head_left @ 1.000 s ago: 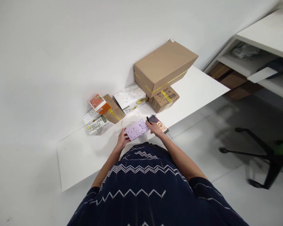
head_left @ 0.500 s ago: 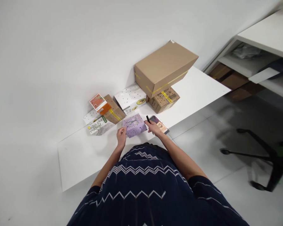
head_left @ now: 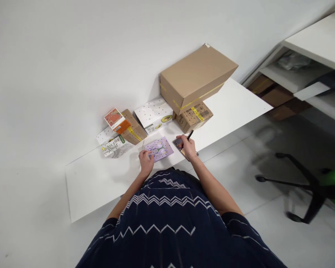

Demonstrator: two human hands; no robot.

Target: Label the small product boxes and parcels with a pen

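A thin purple item, apparently a notebook (head_left: 162, 148), lies flat on the white table with a patterned cover facing up. My left hand (head_left: 146, 162) is at its left edge, thumb over the cover and the other fingers curled by the edge; how firmly it grips is hard to see. To the right, my right hand (head_left: 188, 148) is closed round a black pen (head_left: 190, 134), whose upper end points up and away from me. Under and beside this hand lies a dark phone-like slab (head_left: 179, 144), mostly covered by it. The pen's tip is hidden.
Behind my hands, along the wall, stand a white avocado-print box (head_left: 153, 113), a small taped carton (head_left: 195, 116), a large brown carton (head_left: 198, 76), a brown box (head_left: 134, 130), an orange box (head_left: 116, 120) and a "Super Meal" box (head_left: 114, 147). Shelving (head_left: 301, 83) and a chair base (head_left: 296, 182) are at right.
My right hand has moved right with the pen, from the notebook's edge to over the phone-like slab. The notebook now lies flatter, its near side face no longer showing. The left hand's thumb has come over its cover.
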